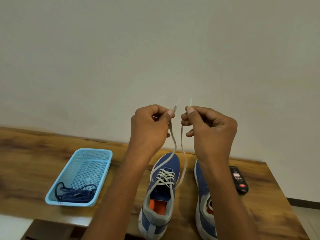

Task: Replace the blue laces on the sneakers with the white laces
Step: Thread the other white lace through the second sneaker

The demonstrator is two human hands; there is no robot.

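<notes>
My left hand and right hand fingers pinch the white flat lace ends above 1 relaced blue mesh sneaker, the dark blue laces already binned left of it, its neighbour's lacing hidden.

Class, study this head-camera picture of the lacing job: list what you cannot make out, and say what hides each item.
- Right sneaker, head view: its lacing is hidden behind the right forearm, so its lace colour cannot be told.
- Left sneaker: its heel is cut off by the bottom edge.
- Black object beside the right sneaker: label too small and upside down to read fully.
- Blue laces in the basket: tangled, so their number cannot be counted.
</notes>
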